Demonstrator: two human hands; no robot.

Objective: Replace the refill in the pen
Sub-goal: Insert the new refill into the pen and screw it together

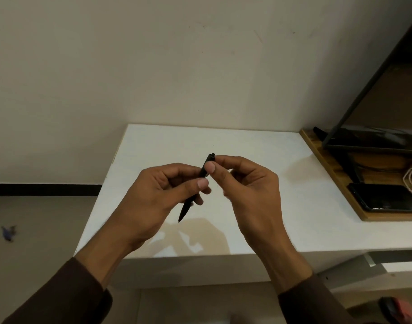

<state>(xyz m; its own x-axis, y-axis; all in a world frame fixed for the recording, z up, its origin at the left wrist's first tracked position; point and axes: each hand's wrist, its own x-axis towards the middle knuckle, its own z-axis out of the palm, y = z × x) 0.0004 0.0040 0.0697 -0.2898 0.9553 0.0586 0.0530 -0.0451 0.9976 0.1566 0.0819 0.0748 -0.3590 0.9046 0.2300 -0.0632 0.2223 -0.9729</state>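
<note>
Far left on the floor, a small blue scrap (8,232), blurred. Left hand (158,195) curled round the middle of the pen (188,206), thumb pressed over the barrel and fingers wrapped behind it, held in the air above the white table (282,206). Pen itself black all over, slim, tilted with the pointed tip low toward the left and the button end high toward the right; no brand or lettering legible on it. Right hand (244,183) pinching the upper end between thumb and forefinger, just under the button, remaining fingers loosely curled. Further right, a wooden shelf (340,181) butted against the table, carrying a dark phone (385,197), a white cord (410,181) and a black stand (354,127).
</note>
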